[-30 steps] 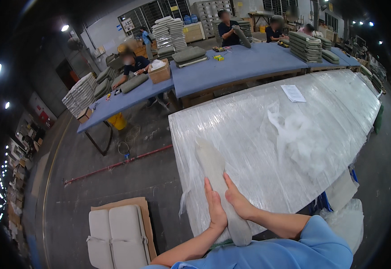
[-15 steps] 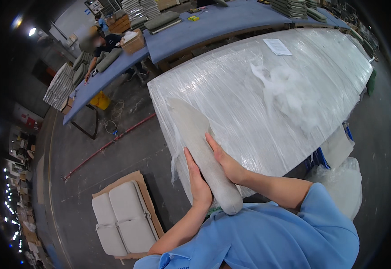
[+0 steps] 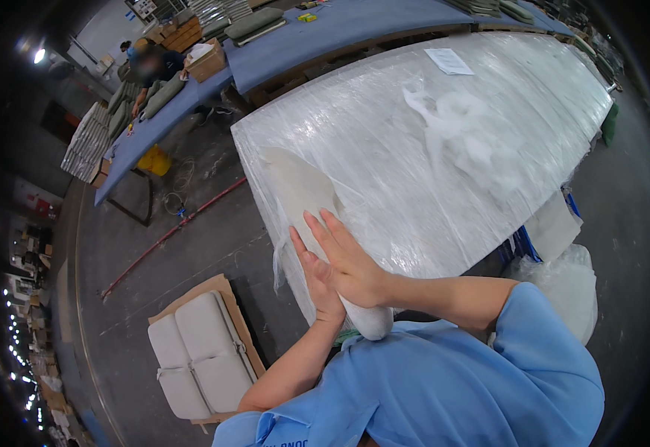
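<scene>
A long off-white cushion [image 3: 299,186] lies along the near left edge of a big table covered in clear plastic sheeting [image 3: 444,156]. My right hand [image 3: 347,257] lies flat on top of the cushion, fingers stretched out. My left hand [image 3: 317,279] presses against the cushion's left side, just under the right hand. The cushion's near end [image 3: 370,322] hangs off the table edge against my blue shirt. Neither hand grips it; both palms rest on it.
A sheet of paper [image 3: 448,61] and crumpled plastic [image 3: 459,127] lie on the table. White cushions on cardboard [image 3: 198,350] sit on the floor at left. Blue tables [image 3: 191,104] with stacked cushions stand behind, a person working there. White bags [image 3: 563,283] sit at right.
The view has tilted down and closer to the table. My right hand has moved from the cushion's side onto its top, and the cushion lies flatter along the table edge.
</scene>
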Action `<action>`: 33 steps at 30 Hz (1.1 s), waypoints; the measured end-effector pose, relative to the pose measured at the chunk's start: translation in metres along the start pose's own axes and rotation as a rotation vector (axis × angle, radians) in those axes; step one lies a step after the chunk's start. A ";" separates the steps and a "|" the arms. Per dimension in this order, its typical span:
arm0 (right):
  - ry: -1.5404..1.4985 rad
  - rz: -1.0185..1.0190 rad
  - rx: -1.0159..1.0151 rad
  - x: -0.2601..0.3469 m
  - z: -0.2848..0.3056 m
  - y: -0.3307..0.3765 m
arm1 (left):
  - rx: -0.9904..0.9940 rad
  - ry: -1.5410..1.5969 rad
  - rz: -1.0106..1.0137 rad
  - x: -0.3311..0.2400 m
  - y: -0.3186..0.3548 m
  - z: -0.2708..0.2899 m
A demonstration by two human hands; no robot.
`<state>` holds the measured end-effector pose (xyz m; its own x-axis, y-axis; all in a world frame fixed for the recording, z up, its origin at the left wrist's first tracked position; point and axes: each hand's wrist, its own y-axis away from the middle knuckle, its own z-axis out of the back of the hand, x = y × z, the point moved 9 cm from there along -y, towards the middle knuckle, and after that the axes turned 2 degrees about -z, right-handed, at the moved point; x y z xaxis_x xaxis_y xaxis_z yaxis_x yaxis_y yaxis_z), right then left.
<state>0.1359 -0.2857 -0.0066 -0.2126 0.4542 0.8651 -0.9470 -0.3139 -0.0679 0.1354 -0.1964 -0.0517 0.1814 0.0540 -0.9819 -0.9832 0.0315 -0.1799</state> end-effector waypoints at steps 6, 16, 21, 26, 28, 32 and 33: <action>-0.469 0.023 -0.016 -0.026 0.010 0.030 | 0.070 0.163 0.210 -0.007 0.034 -0.004; -0.352 0.074 -0.132 -0.014 0.009 0.050 | 0.036 0.228 0.043 -0.021 0.059 -0.024; -0.083 0.112 -0.184 0.003 0.015 0.051 | 0.045 0.270 0.059 0.006 0.064 -0.029; 0.066 0.191 -0.142 0.024 0.010 0.047 | -0.012 0.364 0.026 0.007 0.062 -0.021; -0.108 0.121 -0.166 0.007 0.016 0.046 | 0.021 0.175 0.017 -0.007 0.054 -0.018; -0.577 -0.081 -0.157 -0.038 0.010 0.057 | 0.075 0.158 0.067 -0.017 0.058 -0.015; -0.647 -0.114 -0.136 -0.041 0.006 0.060 | 0.084 0.171 0.076 -0.016 0.061 -0.015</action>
<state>0.0890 -0.3284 -0.0430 0.0374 -0.1265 0.9913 -0.9859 -0.1668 0.0159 0.0719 -0.2107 -0.0483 0.0937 -0.1106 -0.9894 -0.9874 0.1172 -0.1066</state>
